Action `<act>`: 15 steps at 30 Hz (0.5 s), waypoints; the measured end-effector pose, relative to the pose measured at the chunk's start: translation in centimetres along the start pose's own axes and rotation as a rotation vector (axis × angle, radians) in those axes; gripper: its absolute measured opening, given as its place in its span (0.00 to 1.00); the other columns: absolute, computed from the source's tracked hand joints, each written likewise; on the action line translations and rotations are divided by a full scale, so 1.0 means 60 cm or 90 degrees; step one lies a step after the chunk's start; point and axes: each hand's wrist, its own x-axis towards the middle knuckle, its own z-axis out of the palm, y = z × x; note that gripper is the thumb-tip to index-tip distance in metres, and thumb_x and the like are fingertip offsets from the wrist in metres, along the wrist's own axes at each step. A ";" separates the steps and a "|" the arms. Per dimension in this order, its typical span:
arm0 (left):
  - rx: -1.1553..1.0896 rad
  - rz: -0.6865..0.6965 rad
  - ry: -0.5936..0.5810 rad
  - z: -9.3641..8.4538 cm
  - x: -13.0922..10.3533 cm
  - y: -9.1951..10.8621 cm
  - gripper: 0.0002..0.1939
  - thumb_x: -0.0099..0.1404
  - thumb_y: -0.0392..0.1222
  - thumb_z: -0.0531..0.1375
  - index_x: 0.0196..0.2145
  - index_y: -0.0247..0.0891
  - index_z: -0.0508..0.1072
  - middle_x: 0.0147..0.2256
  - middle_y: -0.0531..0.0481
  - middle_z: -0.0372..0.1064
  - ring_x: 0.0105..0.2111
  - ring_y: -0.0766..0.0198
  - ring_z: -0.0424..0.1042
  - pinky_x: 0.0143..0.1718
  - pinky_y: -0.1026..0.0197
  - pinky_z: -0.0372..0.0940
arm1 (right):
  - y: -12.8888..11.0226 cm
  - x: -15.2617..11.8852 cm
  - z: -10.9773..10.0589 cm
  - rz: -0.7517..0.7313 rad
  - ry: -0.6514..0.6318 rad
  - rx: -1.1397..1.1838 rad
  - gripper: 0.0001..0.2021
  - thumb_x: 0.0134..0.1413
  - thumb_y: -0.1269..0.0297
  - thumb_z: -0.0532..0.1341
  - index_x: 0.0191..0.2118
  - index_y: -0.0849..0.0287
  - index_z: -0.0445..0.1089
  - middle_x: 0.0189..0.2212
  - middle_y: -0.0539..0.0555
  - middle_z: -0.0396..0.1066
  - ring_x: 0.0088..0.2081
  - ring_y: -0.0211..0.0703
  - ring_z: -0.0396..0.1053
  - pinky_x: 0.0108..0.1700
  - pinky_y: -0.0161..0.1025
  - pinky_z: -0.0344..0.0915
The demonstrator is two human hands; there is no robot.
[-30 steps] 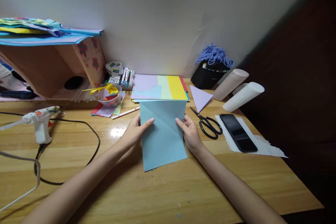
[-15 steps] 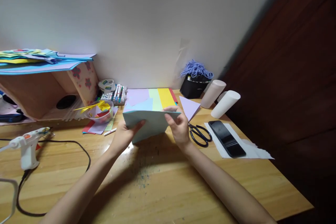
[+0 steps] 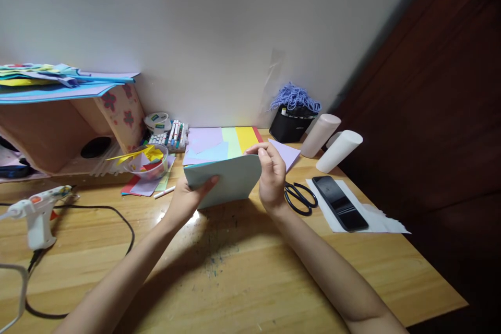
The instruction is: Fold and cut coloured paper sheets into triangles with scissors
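Both forearms reach in over the wooden table [image 3: 242,282], whose top shows dark specks just nearer the viewer than the light blue sheet [image 3: 227,183]. That sheet is held up off the table, doubled over with its fold uppermost. The left hand [image 3: 187,199] pinches the sheet's lower left corner, thumb on the near face and the other fingers hidden behind it. The right hand [image 3: 271,177] closes on the sheet's right edge, fingers curled over the top corner and pressing the layers together.

Right of the sheet and just beside the right hand lie black scissors [image 3: 299,197], flat on the table. Further right of the sheet a black phone [image 3: 340,202] rests on a torn piece of white paper [image 3: 371,219]. Far left of the sheet a white glue gun [image 3: 35,214] stands on the table with its black cable [image 3: 117,219] looping toward the sheet.

Behind the sheet a stack of coloured papers [image 3: 230,141] lies flat against the wall, with a lilac triangle [image 3: 287,152] at its right. Behind the sheet to the left sits a clear bowl of paper scraps [image 3: 151,159], and beyond that a pack of markers [image 3: 172,134]. Behind the sheet to the right, two white cylinders [image 3: 331,142] lean beside a black holder topped with blue yarn [image 3: 293,115]
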 end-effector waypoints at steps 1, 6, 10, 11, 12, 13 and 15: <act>-0.010 0.001 -0.001 0.000 0.000 -0.001 0.21 0.49 0.48 0.63 0.40 0.36 0.72 0.39 0.47 0.72 0.39 0.57 0.69 0.41 0.59 0.64 | 0.000 0.001 0.000 -0.003 0.000 0.005 0.12 0.57 0.63 0.45 0.28 0.57 0.62 0.27 0.50 0.64 0.33 0.38 0.63 0.38 0.35 0.59; -0.013 0.019 0.018 0.004 -0.001 -0.003 0.19 0.51 0.49 0.61 0.38 0.35 0.73 0.38 0.47 0.73 0.37 0.59 0.69 0.38 0.61 0.64 | 0.004 -0.001 0.003 0.015 -0.015 0.013 0.14 0.58 0.61 0.46 0.24 0.58 0.61 0.23 0.48 0.61 0.28 0.36 0.61 0.33 0.33 0.58; 0.021 0.015 0.018 0.011 -0.007 0.002 0.18 0.52 0.49 0.61 0.36 0.35 0.74 0.38 0.47 0.73 0.38 0.58 0.69 0.38 0.61 0.64 | 0.005 0.001 0.000 0.011 0.001 -0.004 0.13 0.54 0.59 0.53 0.23 0.59 0.61 0.22 0.47 0.61 0.27 0.34 0.61 0.32 0.32 0.59; 0.025 0.012 0.019 0.012 -0.008 0.004 0.18 0.52 0.49 0.61 0.36 0.35 0.74 0.38 0.47 0.73 0.38 0.58 0.69 0.37 0.61 0.64 | 0.006 0.003 -0.001 -0.001 0.003 -0.008 0.11 0.52 0.59 0.56 0.23 0.59 0.62 0.22 0.47 0.62 0.26 0.34 0.61 0.32 0.32 0.59; 0.031 0.008 0.023 0.012 -0.008 0.007 0.18 0.52 0.50 0.61 0.36 0.35 0.74 0.38 0.47 0.73 0.37 0.58 0.69 0.37 0.61 0.64 | 0.006 0.004 -0.003 -0.017 0.003 -0.010 0.10 0.50 0.60 0.58 0.24 0.59 0.63 0.22 0.47 0.63 0.26 0.34 0.62 0.31 0.32 0.59; 0.037 0.007 0.029 0.012 -0.009 0.009 0.18 0.51 0.50 0.61 0.36 0.35 0.74 0.37 0.47 0.73 0.37 0.58 0.70 0.36 0.61 0.65 | 0.006 0.006 -0.004 -0.035 0.000 -0.011 0.09 0.49 0.61 0.60 0.24 0.59 0.64 0.22 0.46 0.63 0.26 0.34 0.62 0.31 0.31 0.59; 0.054 0.010 0.045 0.010 -0.010 0.014 0.18 0.51 0.50 0.61 0.35 0.34 0.74 0.36 0.47 0.73 0.35 0.59 0.70 0.34 0.62 0.65 | 0.005 0.010 -0.009 -0.071 -0.018 -0.018 0.07 0.48 0.63 0.61 0.25 0.59 0.65 0.22 0.46 0.65 0.26 0.34 0.63 0.30 0.31 0.60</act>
